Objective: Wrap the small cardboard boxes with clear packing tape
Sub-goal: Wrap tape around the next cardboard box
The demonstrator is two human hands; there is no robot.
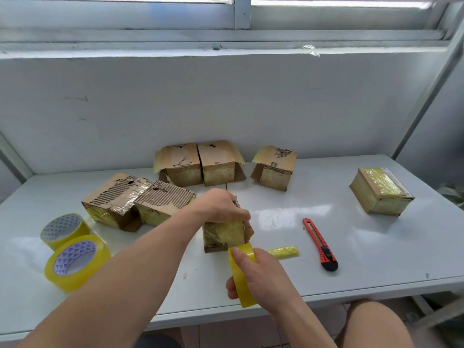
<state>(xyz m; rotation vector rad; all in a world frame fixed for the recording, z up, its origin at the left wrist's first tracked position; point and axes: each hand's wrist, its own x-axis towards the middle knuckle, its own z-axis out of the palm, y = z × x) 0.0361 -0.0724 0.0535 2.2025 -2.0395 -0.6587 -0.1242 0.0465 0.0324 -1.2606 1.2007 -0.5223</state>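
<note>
We see left hand (218, 205) grip clamped over top of small box (224, 233) at worktop (351, 267) centre; right hand (253, 275) grip grasping tape roll (241, 277) touching box's near side.

Bright, even daylight from window (326, 5) above. Glare patches on white table (296, 213), soft shadows. Wide-angle bending at edges. Overall slightly soft; right edge blurred, probably motion.

A white table (376, 259) stands against a scuffed white wall (226, 101) below a window (241, 13).
</note>
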